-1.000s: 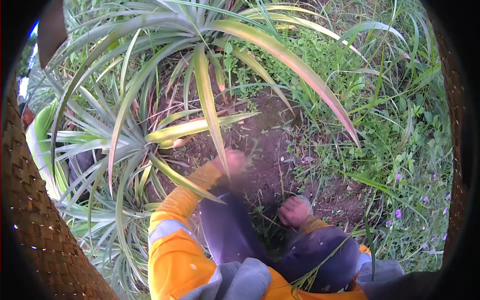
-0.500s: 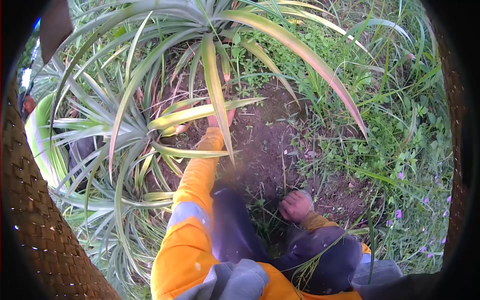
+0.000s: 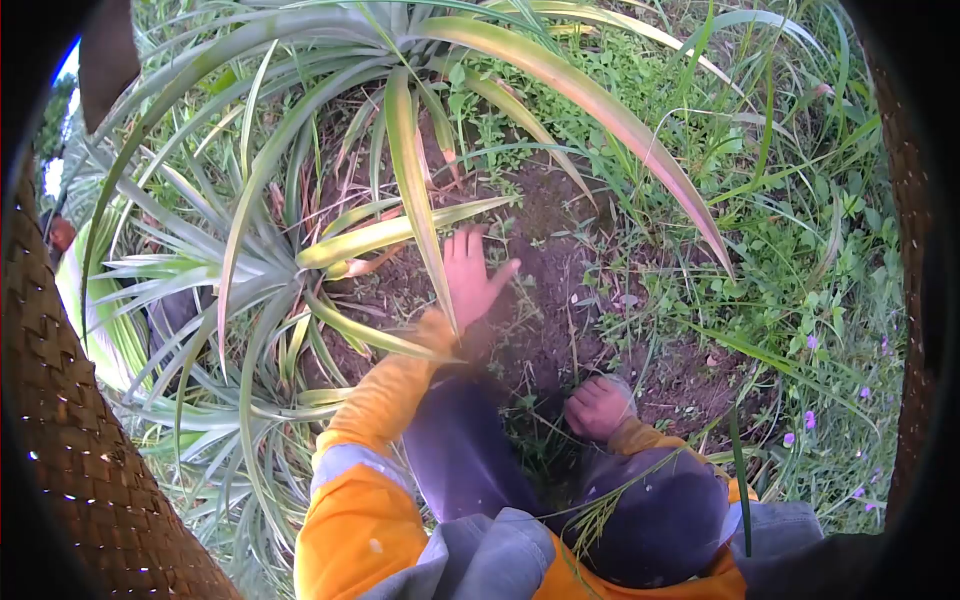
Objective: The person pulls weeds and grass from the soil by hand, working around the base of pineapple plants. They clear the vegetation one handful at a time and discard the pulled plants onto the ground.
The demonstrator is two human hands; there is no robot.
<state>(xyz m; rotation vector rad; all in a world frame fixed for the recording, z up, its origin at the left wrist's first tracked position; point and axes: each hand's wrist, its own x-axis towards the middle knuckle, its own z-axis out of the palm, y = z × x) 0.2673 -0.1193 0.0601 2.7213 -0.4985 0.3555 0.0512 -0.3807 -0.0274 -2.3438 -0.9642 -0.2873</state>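
Note:
My left hand (image 3: 474,276) is over the brown soil (image 3: 555,270), fingers spread and pointing up the view, with nothing in it. A long yellow-green leaf (image 3: 412,165) hangs down beside it and crosses its wrist. The pineapple-like plant (image 3: 285,268) with spiky leaves stands to the left of this hand. My right hand (image 3: 598,408) is low beside my bent knee, its fingers curled at the soil; what it holds, if anything, is hidden.
A larger spiky plant (image 3: 400,40) spreads its long leaves across the top. Green weeds (image 3: 800,200) and grass cover the right side, with small purple flowers (image 3: 811,420). At the far left, a person in a bright green top (image 3: 95,300) is partly hidden by leaves.
My left hand has drawn back from among the leaves toward my body and now shows with its fingers spread. My right hand stays nearly where it was.

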